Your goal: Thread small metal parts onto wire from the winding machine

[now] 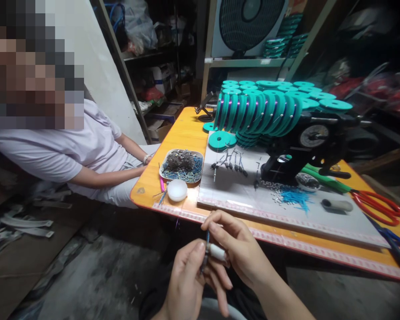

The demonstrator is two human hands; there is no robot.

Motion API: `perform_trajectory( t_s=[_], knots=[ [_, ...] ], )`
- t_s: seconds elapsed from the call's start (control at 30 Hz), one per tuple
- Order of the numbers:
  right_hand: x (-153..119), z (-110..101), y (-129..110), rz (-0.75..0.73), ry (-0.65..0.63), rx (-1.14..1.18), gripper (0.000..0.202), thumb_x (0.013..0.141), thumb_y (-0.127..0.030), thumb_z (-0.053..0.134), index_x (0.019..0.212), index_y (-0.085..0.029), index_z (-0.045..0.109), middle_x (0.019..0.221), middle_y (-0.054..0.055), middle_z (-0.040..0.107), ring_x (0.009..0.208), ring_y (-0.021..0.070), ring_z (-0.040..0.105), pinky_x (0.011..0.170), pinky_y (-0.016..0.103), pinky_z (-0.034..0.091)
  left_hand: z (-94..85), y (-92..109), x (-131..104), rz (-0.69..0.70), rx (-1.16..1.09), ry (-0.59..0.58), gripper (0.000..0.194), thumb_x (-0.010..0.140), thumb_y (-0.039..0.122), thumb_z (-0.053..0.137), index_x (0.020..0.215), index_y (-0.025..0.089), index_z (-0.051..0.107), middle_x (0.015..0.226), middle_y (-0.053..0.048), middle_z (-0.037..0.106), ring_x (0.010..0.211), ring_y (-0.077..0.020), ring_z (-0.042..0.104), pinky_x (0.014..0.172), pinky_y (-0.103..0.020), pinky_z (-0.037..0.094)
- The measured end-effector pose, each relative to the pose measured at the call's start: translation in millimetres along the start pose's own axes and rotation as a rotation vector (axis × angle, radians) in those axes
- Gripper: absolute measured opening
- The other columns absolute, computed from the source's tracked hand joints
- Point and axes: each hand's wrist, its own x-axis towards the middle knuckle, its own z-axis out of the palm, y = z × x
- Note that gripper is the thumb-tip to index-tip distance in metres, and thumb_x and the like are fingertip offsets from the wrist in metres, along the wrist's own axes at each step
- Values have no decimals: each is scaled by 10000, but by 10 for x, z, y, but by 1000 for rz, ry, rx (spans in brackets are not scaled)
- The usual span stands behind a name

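In front of the table's near edge, my two hands meet at a small blue ribbed piece with a dark lower part. My left hand pinches its lower end between thumb and fingers. From above, the thumb and forefinger of my right hand close on its top end. A white wrap or sleeve sits by the right-hand fingers, seemingly around one of them. Beyond my hands stands a shallow tray with many blue pieces and a dark clump, beside a round white lidded-looking container.
Teal line spools sit on a black machine on a grey board. Dark weights hang before them. Blue strips, a grey tube and red-handled scissors lie right. A person sits left.
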Motion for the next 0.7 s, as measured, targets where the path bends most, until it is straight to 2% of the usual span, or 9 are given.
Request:
perform_trajectory(
  t_s=[0.13, 0.27, 0.43, 0.5, 0.6, 0.7],
  knots=[
    [18, 1, -7, 11, 20, -7, 375, 836, -532, 737, 825, -178, 614, 526, -87, 407, 399, 28, 293, 365, 128, 245, -82, -55, -9, -24, 28, -25, 454, 1029, 391, 387, 889, 77, 685, 624, -116, 726, 359, -136, 633, 339, -143, 458],
    [24, -21, -18, -12, 49, -50, 373, 842, -518, 739, 803, -168, 617, 586, -76, 421, 441, 20, 299, 405, 124, 239, -147, -92, -2, -38, 88, -1, 421, 1019, 408, 407, 891, 99, 664, 633, -105, 730, 377, -151, 644, 338, -157, 457],
    [33, -46, -23, -11, 67, -74, 392, 834, -536, 740, 809, -167, 611, 554, -88, 390, 436, 25, 272, 397, 132, 190, -141, -26, 34, -31, 262, 49, 479, 987, 499, 455, 953, 95, 710, 683, -109, 733, 416, -130, 631, 397, -184, 488],
    [35, -48, -21, -2, 71, -88, 404, 831, -551, 734, 815, -171, 597, 542, -90, 393, 422, 31, 291, 393, 140, 203, -124, 59, 55, -27, 411, 51, 474, 984, 503, 465, 952, 107, 722, 727, -109, 733, 467, -136, 640, 447, -205, 499],
    [22, -58, -40, -26, 54, -138, 409, 854, -581, 685, 821, -190, 569, 560, -67, 463, 433, 76, 420, 421, 185, 325, -119, 225, 82, 64, 783, 55, 444, 1005, 424, 455, 837, 127, 738, 763, -104, 715, 606, -164, 650, 590, -253, 512],
    [-11, -95, -103, -157, 116, -375, 372, 909, -545, 631, 797, -192, 591, 673, -13, 557, 610, 135, 529, 561, 241, 423, -142, 354, 107, 217, 1048, 30, 390, 1010, 331, 454, 822, 163, 752, 809, -94, 701, 758, -200, 643, 721, -279, 487]
  ],
)
